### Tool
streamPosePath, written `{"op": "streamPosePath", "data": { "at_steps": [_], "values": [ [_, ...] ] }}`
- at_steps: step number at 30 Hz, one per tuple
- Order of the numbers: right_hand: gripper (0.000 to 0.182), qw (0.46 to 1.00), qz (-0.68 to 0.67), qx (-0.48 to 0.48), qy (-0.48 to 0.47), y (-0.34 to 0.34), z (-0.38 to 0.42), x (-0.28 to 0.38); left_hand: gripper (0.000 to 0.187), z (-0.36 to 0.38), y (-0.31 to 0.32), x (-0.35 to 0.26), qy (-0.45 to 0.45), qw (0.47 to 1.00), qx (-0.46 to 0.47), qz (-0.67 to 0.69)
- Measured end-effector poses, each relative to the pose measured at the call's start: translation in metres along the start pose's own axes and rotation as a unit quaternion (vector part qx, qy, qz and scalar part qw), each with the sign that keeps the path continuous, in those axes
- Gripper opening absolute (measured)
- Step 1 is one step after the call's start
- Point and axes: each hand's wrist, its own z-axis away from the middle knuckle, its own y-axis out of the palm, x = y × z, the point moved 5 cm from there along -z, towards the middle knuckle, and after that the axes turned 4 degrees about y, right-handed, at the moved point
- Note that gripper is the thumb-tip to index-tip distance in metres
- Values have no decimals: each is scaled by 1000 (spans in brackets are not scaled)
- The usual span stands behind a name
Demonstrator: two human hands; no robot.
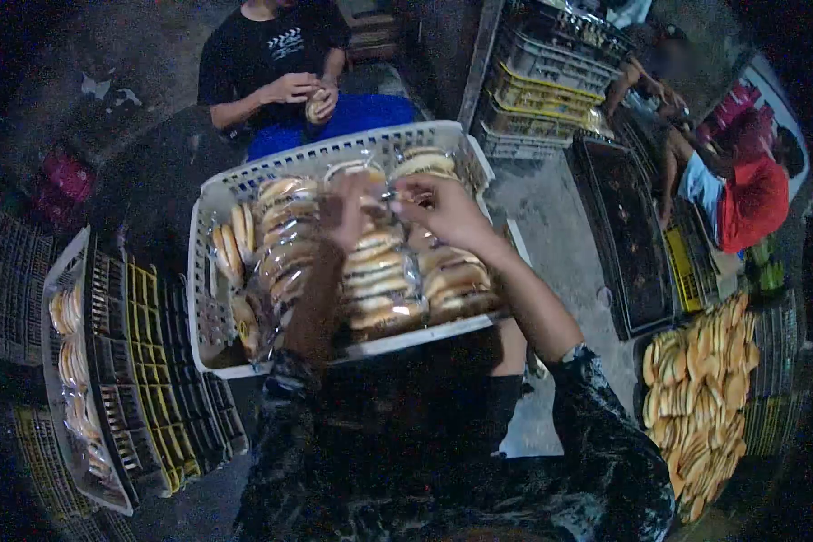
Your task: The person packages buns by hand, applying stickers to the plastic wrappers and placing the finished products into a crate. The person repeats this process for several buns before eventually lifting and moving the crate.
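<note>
A white plastic crate (206,316) in front of me holds several rows of round, flat buns (379,280) in clear plastic bags. My left hand (341,215) is over the middle of the crate, smeared by motion, and its fingers cannot be made out. Close beside it, my right hand (447,212) has its fingers curled into a pinch near the top of a clear bag of buns (357,169). What lies between those fingertips is too small and blurred to tell.
Across from me a person in a black shirt (275,54) holds a bun. Stacked crates (542,68) rise behind at right, near a person in red (752,208). Loose buns (700,397) lie at right; a crate stack (144,361) stands left.
</note>
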Motion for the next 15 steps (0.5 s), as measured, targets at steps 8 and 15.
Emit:
{"op": "streamPosePath", "data": {
  "at_steps": [8, 15],
  "values": [
    [34, 912, 408, 48, 9, 100, -170, -93, 52, 15, 5, -19, 23, 942, 174, -286],
    [36, 839, 532, 115, 9, 110, -177, -106, 47, 41, 51, 23, -3, 840, 177, -513]
  ]
}}
